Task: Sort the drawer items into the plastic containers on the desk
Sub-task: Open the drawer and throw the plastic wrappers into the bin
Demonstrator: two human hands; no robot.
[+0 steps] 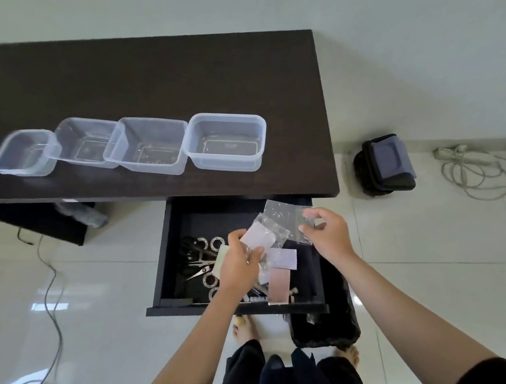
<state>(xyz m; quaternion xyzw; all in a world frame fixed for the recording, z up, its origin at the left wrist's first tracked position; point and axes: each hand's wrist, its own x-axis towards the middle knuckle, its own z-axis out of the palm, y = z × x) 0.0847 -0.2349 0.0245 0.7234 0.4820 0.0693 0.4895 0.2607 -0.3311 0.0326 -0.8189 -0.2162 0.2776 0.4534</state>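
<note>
Several clear plastic containers [226, 142] stand in a row on the dark desk [144, 79], all looking empty. Below the desk's front edge the black drawer [175, 260] is pulled out. Over it my left hand [239, 263] pinches a small clear bag with a white card [260, 237] inside. My right hand [326, 234] pinches another clear plastic bag [284, 216] just to the right. In the drawer lie scissors [198, 267], tape rolls [216, 242], pale sticky-note pads [282, 258] and a pink pad [279, 283].
A black-lined bin [324, 326] stands on the floor under the drawer's right corner. A dark bag [384, 165] and a coiled white cable [479, 172] lie on the tiles to the right. Grey cables [50, 301] trail at the left. My feet are below the drawer.
</note>
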